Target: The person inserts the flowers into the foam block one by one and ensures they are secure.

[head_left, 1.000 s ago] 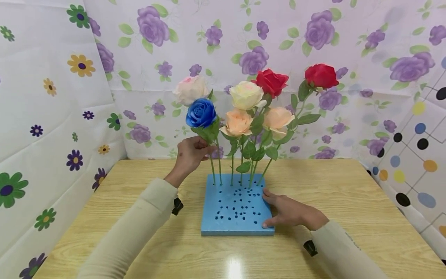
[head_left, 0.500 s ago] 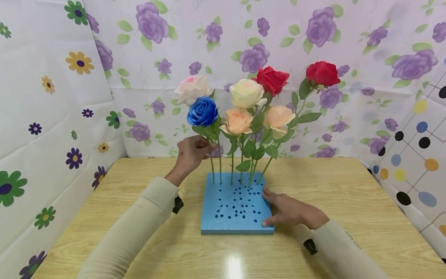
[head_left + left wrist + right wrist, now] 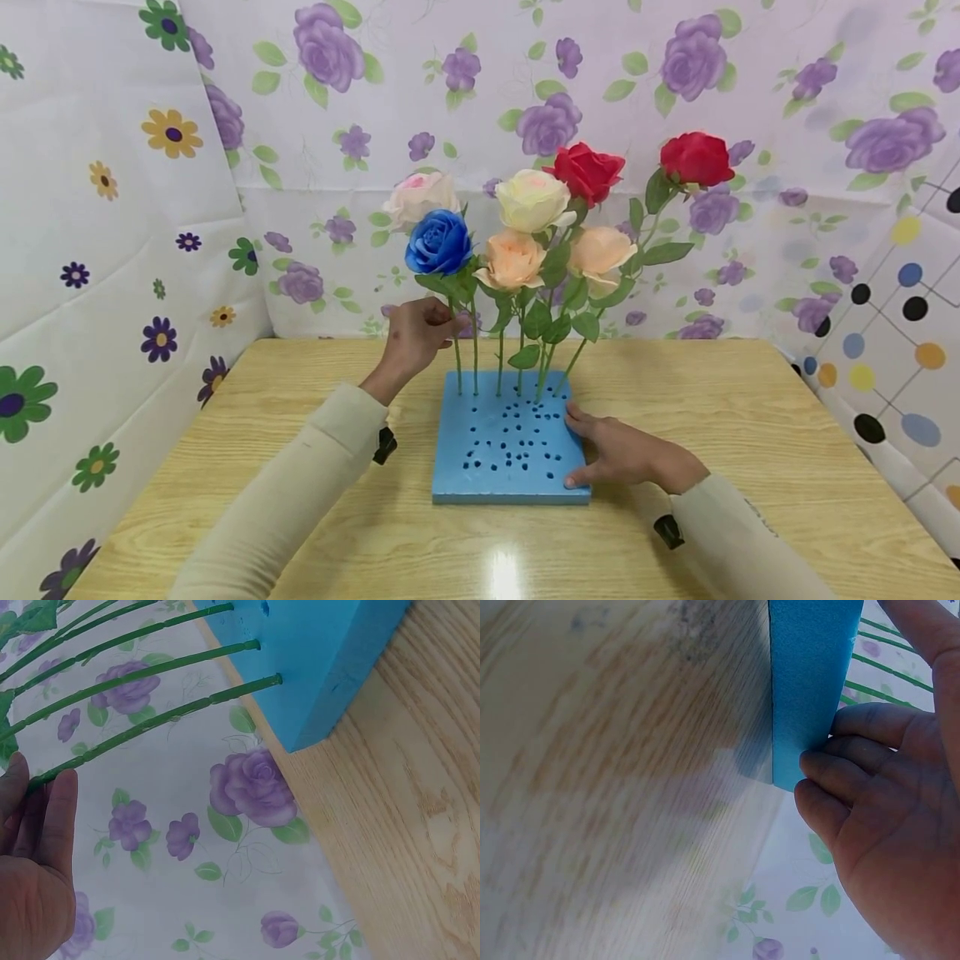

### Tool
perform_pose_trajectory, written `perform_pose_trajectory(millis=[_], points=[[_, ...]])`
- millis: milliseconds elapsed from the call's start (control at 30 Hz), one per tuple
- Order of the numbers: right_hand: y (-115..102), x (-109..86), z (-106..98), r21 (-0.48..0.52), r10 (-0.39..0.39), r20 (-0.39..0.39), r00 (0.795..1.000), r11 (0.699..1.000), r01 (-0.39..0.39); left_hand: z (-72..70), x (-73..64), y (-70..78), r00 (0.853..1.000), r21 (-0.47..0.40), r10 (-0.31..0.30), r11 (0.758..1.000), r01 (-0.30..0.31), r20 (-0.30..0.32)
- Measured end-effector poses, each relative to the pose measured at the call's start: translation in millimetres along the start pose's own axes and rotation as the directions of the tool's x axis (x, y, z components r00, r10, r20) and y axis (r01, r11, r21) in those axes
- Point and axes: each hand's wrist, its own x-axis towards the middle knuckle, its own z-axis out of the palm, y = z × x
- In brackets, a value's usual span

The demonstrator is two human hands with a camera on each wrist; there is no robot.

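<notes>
My left hand (image 3: 416, 337) pinches the green stem of the blue rose (image 3: 438, 242) below its leaves. The left wrist view shows thumb and fingers at this stem (image 3: 180, 712), whose lower end stands in a light blue foam board (image 3: 453, 479). Pierced with many small holes, the board lies flat on the table. My right hand (image 3: 622, 454) rests against the board's right side, thumb near the front corner and index finger farther back. In the right wrist view, fingertips touch the board's side face (image 3: 810, 682). A pinkish-white rose (image 3: 423, 200) stands just behind the blue one.
A cream rose (image 3: 532, 200), two peach roses including the left one (image 3: 512, 261), and two red roses including the tilted right one (image 3: 697, 158) stand along the board's back. Behind the wooden table (image 3: 300, 500) hangs a floral cloth (image 3: 337, 167).
My left hand has moved slightly right and down along the stem. The blue and pinkish-white blooms have shifted a little right. My right hand keeps its place at the board.
</notes>
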Motion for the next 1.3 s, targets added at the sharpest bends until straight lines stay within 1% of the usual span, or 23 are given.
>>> perform_pose_trajectory(millis=[167,333,500,600,700,767,867,967,1067,1133,1200,1300], points=[[1.4,-3.0,-2.8,-0.005,0.002,-0.001,1.0,1.0,-0.002,4.4,0.9,-1.0,1.0,0.012,0.02,1.0,-0.02,-0.01],[1.3,-4.6,-4.0,-0.006,-0.003,-0.007,1.0,1.0,0.003,9.2,1.3,-4.2,0.999,0.071,0.05,0.996,-0.048,-0.02],[-0.1,-5.8,0.2,0.035,0.02,0.004,1.0,0.999,-0.02,12.0,-3.2,-10.8,0.998,0.124,0.044,0.991,-0.04,-0.033],[-1.4,-4.4,1.4,0.043,0.019,0.019,1.0,0.999,-0.02,10.7,-6.4,-13.2,0.998,0.132,0.046,0.991,-0.04,-0.043],[-1.7,-1.1,0.6,0.02,0.01,0.02,1.0,1.0,-0.01,7.7,-7.0,-13.3,0.997,0.156,0.063,0.986,-0.055,-0.046],[-1.4,1.9,0.6,0.005,-0.001,0.018,1.0,1.0,0.001,4.2,-7.0,-12.9,0.997,0.181,0.063,0.982,-0.055,-0.041],[-1.7,5.0,1.3,0.006,-0.017,0.021,1.0,1.0,0.017,-2.0,-9.1,-12.6,0.999,0.218,0.04,0.975,-0.038,-0.005],[-2.2,6.9,2.1,0.016,-0.021,0.033,0.999,1.0,0.02,-9.9,-13.1,-13.4,0.999,0.239,-0.007,0.971,-0.004,0.045],[-1.9,5.6,2.6,0.007,-0.025,0.031,0.999,1.0,0.025,-17.5,-17.5,-13.3,0.994,0.26,-0.049,0.965,0.023,0.096],[-1.6,3.1,1.5,-0.018,-0.037,0.018,0.999,0.999,0.037,-23.0,-21.1,-12.7,0.988,0.287,-0.082,0.957,0.042,0.13],[-0.5,-0.5,-1.0,-0.041,-0.058,0.003,0.998,0.997,0.058,-29.1,-26.0,-12.1,0.979,0.331,-0.121,0.942,0.06,0.166],[1.9,-9.0,-8.7,-0.053,-0.059,-0.03,0.998,0.997,0.057,-39.6,-37.0,-13.4,0.96,0.427,-0.169,0.902,0.06,0.221]])
